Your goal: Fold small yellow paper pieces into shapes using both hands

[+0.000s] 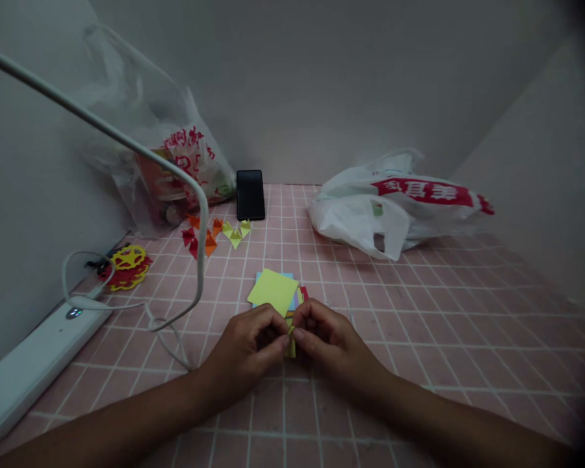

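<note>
Between my two hands is a small folded piece of yellow paper [291, 348], pinched from both sides. My left hand [253, 341] is closed on its left edge, thumb and forefinger together. From the right, my right hand [329, 331] grips the same paper with thumb and fingertips. Much of the fold is hidden behind my fingers. Just beyond my hands lies a stack of coloured square paper [273, 289], with a yellow-green sheet on top at an angle. Blue, purple and red edges show beneath that sheet.
Folded red and orange paper pieces [210, 244] and yellow ones [235, 234] lie near a black phone [250, 195]. Plastic bags stand at back left [195, 149] and right [361, 208]. A white cable [202, 227] loops over a power strip [43, 351], beside yellow and red cut-outs [129, 266].
</note>
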Available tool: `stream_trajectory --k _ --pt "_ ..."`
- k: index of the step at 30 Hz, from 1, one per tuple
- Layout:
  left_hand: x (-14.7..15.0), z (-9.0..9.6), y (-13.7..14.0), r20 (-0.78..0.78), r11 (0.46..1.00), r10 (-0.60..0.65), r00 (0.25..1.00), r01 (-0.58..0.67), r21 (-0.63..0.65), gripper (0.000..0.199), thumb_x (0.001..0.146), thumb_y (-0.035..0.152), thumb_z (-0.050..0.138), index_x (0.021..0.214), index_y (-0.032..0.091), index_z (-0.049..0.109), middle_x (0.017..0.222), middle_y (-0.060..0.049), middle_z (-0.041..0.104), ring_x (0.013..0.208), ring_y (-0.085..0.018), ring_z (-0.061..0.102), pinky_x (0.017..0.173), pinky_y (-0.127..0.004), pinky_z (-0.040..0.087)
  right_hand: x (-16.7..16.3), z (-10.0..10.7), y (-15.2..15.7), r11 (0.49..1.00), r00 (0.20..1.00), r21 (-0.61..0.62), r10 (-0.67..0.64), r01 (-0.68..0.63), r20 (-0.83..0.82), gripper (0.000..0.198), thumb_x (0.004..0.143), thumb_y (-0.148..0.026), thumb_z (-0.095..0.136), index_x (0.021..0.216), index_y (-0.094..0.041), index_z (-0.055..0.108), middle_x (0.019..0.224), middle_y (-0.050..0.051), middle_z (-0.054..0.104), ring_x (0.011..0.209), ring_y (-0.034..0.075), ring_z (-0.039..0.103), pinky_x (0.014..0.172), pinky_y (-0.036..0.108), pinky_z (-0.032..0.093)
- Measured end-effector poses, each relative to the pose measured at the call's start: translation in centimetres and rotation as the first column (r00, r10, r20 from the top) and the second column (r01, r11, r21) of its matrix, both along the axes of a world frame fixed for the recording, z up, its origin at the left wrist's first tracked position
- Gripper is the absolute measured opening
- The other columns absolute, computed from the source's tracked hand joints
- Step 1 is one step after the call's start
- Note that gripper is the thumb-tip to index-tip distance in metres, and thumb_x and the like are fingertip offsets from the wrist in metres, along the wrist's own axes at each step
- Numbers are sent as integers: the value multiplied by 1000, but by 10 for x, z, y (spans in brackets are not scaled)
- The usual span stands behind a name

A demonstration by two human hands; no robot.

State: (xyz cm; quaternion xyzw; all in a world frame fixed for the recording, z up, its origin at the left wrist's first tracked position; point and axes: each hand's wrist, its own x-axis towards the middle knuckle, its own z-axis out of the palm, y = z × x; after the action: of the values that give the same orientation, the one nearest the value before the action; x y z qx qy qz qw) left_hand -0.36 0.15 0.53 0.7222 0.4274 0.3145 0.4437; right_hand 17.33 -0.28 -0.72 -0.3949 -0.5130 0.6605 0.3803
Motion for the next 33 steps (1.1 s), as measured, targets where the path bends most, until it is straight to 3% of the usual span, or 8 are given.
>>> stream_trajectory --k 11,33 --pt "-2 1 0 27 998 -29 999 31 -57 17 90 29 50 78 17 56 71 -1 58 66 -15 51 62 -27 39 1 -2 0 998 999 42 38 -38 -5 15 84 -29 59 79 -19 50 68 -3 48 59 10 43 53 25 34" --pt "1 2 -1 -39 999 -33 999 34 15 14 87 22 51 75 16 56 72 -1 58 66 -15 53 63 -27 39 0 -2 0 997 995 80 -1 -7 100 11 80 -19 57 71 -17 50 66 -3 48 60 10 42 53 23 33"
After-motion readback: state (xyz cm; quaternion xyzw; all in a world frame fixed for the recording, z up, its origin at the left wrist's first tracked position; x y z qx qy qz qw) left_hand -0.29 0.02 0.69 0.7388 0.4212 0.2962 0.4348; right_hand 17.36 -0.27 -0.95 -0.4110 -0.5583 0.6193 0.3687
